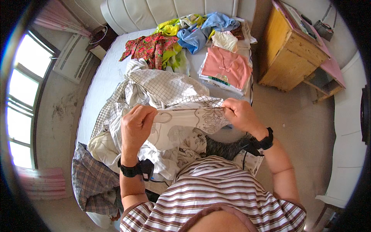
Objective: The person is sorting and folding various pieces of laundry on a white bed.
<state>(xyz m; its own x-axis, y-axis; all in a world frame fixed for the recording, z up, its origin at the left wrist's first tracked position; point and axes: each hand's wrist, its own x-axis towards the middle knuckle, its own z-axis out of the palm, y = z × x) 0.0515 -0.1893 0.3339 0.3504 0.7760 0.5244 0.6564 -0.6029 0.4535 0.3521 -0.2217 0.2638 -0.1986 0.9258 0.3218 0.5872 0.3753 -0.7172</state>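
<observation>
A thin white cloth with a brown floral print (176,119) is stretched between my two hands, its upper edge pulled nearly straight. My left hand (137,123) pinches one end of that edge. At the other end, my right hand (239,114) grips the cloth beside its leaf pattern. The lower part hangs down in front of me, and where it ends is hard to make out among other fabric. Just beyond my hands, a white checked cloth (171,84) lies rumpled on the bed. Both wrists wear black straps with small devices.
Folded clothes with a pink top (226,68) uppermost sit on the mattress (98,72) at right. Floral (150,47), blue (194,37) and yellow-green garments lie towards the headboard (174,10). A plaid cloth (92,177) drapes at left. A wooden desk (289,58) stands right of the bed.
</observation>
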